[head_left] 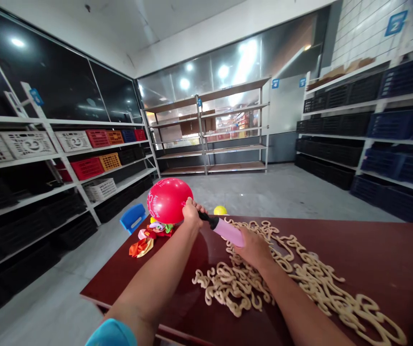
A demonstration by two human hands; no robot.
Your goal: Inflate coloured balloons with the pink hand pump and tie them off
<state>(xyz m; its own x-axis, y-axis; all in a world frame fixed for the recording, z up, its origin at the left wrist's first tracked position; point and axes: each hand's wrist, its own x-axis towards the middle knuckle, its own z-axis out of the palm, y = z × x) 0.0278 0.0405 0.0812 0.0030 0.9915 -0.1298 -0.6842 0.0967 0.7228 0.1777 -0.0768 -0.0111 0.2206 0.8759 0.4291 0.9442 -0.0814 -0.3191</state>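
Note:
A red inflated balloon (169, 201) with white printing is out in front of me, above the far left part of the table. My left hand (192, 211) is closed round its neck, where it meets the black end of a hand pump. The pump (229, 231) has a pink barrel, which my right hand (254, 247) grips from the right. Just beyond my left forearm lies a pile of uninflated balloons (142, 247) in red, orange and other colours. Below my hands, curly beige strands (233, 288) are spread over the dark red table (379, 259).
Behind the table's far edge a yellow round thing (220, 210) shows, and a blue chair (133, 217) stands at the left. Shelves with white, red and orange baskets (87, 168) line the left wall. Dark crates (331, 150) fill the right racks. A metal rack (235, 168) stands behind.

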